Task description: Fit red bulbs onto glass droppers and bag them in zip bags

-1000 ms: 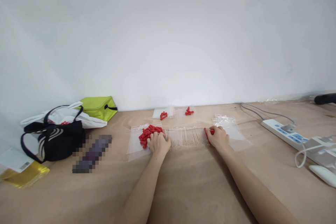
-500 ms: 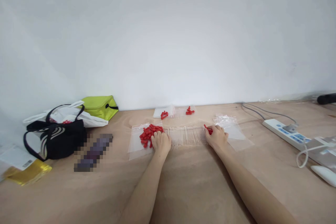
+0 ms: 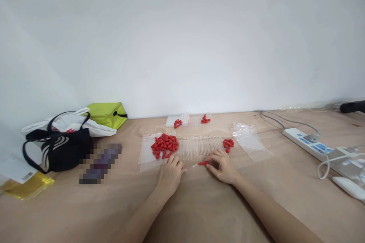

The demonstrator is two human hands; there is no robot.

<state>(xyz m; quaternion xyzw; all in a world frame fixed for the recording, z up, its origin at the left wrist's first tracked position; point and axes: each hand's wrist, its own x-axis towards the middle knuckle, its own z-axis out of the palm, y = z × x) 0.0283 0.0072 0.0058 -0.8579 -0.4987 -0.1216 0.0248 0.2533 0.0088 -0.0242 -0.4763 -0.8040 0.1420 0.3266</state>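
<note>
My left hand [image 3: 171, 172] is closed on one end of a thin clear glass dropper tube [image 3: 191, 167], which points right. Facing it, my right hand [image 3: 222, 167] pinches a red rubber dropper bulb [image 3: 203, 163] between its fingertips. Tube and bulb are nearly in line, with a small gap between them. Just behind the hands lies a row of glass tubes [image 3: 201, 147] side by side. A pile of red bulbs [image 3: 165, 143] rests on clear plastic bags at the row's left, and a smaller group of red bulbs [image 3: 228, 144] sits at its right end.
Clear zip bags [image 3: 252, 142] lie at the right, near a white power strip [image 3: 308, 146] with cables. Farther back are two more small groups of bulbs [image 3: 205, 119]. Black [image 3: 67, 152], white and lime-green bags [image 3: 107, 115] stand at the left by the wall.
My left hand has come toward me from the row with a glass tube. My right hand has moved left and nearer with a red bulb, uncovering the small group at the right.
</note>
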